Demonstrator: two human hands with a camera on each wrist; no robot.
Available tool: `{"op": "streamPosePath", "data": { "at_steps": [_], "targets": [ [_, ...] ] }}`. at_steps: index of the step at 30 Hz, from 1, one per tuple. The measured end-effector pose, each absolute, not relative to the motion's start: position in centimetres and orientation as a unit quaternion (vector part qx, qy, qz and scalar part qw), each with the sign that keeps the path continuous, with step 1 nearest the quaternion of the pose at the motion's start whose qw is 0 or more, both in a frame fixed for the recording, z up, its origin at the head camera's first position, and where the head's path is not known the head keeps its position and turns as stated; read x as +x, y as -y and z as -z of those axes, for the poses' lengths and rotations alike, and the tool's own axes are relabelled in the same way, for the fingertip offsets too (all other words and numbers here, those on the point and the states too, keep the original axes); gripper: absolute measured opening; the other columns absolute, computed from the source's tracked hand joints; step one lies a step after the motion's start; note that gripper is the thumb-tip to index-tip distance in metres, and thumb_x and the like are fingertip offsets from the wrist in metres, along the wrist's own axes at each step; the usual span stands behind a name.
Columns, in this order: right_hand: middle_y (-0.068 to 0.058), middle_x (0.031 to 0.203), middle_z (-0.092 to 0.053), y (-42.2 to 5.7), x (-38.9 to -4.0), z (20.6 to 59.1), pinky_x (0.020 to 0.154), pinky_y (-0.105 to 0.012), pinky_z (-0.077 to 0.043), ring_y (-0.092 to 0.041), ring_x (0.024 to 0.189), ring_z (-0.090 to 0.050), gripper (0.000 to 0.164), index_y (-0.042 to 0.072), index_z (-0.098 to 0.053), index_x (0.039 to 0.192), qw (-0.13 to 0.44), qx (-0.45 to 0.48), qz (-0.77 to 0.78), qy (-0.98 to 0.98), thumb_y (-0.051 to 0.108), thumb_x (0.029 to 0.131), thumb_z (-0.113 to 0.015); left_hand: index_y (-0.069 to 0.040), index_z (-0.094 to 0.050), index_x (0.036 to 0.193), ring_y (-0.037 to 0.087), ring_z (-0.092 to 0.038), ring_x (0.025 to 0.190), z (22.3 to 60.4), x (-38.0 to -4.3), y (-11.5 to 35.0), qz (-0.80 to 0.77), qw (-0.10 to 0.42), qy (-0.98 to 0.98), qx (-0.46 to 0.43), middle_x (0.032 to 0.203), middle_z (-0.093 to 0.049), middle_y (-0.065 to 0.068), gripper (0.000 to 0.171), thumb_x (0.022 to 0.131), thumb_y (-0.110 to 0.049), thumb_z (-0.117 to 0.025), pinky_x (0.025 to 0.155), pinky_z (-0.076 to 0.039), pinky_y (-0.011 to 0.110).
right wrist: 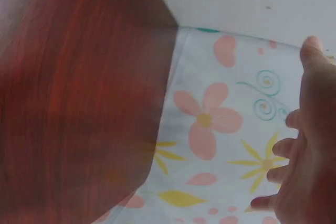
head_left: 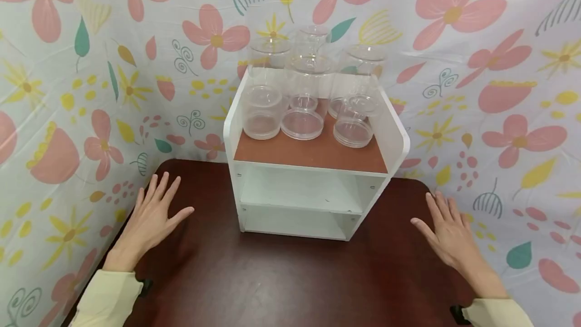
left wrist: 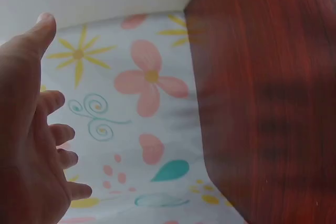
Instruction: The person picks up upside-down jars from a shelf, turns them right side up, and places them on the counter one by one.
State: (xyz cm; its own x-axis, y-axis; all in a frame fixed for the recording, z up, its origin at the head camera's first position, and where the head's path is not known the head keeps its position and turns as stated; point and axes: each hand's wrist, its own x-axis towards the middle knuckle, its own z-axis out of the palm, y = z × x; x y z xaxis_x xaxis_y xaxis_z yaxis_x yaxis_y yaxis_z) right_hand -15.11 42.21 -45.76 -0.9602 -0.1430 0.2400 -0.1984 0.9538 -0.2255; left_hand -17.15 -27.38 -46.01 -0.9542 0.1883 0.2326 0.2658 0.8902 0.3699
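My left hand (head_left: 152, 220) is spread with straight fingers over the left side of the dark red-brown table (head_left: 272, 281), holding nothing. On the opposite side, my right hand (head_left: 449, 233) stretches out flat with its thumb apart, also holding nothing. Between them stands a white shelf unit (head_left: 299, 185) with a brown top board. Several clear plastic jars (head_left: 303, 100) stand on that board, some stacked on others; their see-through walls make the stacking hard to read. Each wrist view shows its own hand, the left (left wrist: 31, 129) and the right (right wrist: 310, 145), apart from the shelf's side panel.
The shelf unit has two open compartments (head_left: 299, 191) facing me, and raised side panels (head_left: 392, 125) flank the jars. A flower-print cloth (head_left: 181, 90) hangs behind and on both sides, close to the table's edges.
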Motion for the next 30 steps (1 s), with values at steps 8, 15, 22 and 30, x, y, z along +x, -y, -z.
{"op": "streamPosePath", "data": {
  "at_steps": [8, 15, 22, 30],
  "targets": [
    [-0.036, 0.156, -0.034, -40.6, -14.7, 43.9, 0.123, -0.043, -0.022, -0.038, 0.150, -0.031, 0.059, 0.003, -0.026, 0.163, 0.189, 0.112, -0.288, 0.932, 0.020, 0.111, -0.048, -0.018, -0.016, 0.167, 0.032, -0.003, 0.158, 43.7, -16.6, 24.4, 0.339, 0.095, 0.928, -0.126, 0.172, -0.012, 0.010, 0.080, 0.105, -0.043, -0.059, 0.120, -0.013, 0.066],
    [-0.002, 0.150, -0.056, -38.5, -14.5, 40.8, 0.093, -0.003, -0.035, 0.015, 0.122, -0.047, 0.046, 0.011, -0.046, 0.156, 0.250, 0.104, -0.389, 0.880, 0.012, 0.110, -0.044, -0.012, -0.031, 0.163, 0.035, -0.033, 0.150, 42.2, -16.5, 20.3, 0.439, 0.139, 0.875, -0.150, 0.166, -0.031, 0.011, 0.070, 0.104, -0.028, -0.064, 0.115, -0.032, 0.059],
    [0.013, 0.131, -0.064, -36.6, -13.9, 37.4, 0.091, -0.007, -0.043, 0.005, 0.111, -0.060, 0.040, 0.006, -0.056, 0.147, 0.274, 0.071, -0.448, 0.848, 0.009, 0.108, -0.049, -0.005, -0.041, 0.158, 0.033, -0.049, 0.141, 40.8, -17.0, 16.9, 0.528, 0.161, 0.820, -0.154, 0.158, -0.045, 0.015, 0.063, 0.102, -0.016, -0.067, 0.107, -0.045, 0.045],
    [0.010, 0.129, -0.067, -34.5, -14.0, 33.2, 0.091, -0.010, -0.044, 0.002, 0.107, -0.063, 0.039, 0.004, -0.059, 0.144, 0.292, 0.098, -0.453, 0.837, 0.005, 0.106, -0.053, -0.002, -0.042, 0.156, 0.034, -0.054, 0.136, 40.4, -18.1, 14.8, 0.572, 0.136, 0.797, -0.142, 0.151, -0.051, 0.018, 0.059, 0.103, -0.016, -0.065, 0.105, -0.048, 0.044]
  ]
}}
